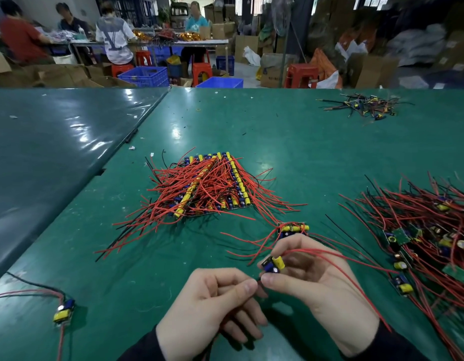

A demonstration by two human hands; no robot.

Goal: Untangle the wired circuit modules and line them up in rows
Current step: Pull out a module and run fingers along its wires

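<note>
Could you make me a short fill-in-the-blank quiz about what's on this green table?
1. The module being handled is held in the ____ hand.
2. Most wires in the sorted stack are ____.
3. The tangled pile lies on the table's ____ side.
4. The left hand pinches a ____ wire end.

Answers: right; red; right; black

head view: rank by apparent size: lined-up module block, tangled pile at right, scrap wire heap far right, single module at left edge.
1. tangled pile, cropped by the frame
2. lined-up module block; close to the pile, order unsure
3. scrap wire heap, though far from the camera
4. single module
</note>
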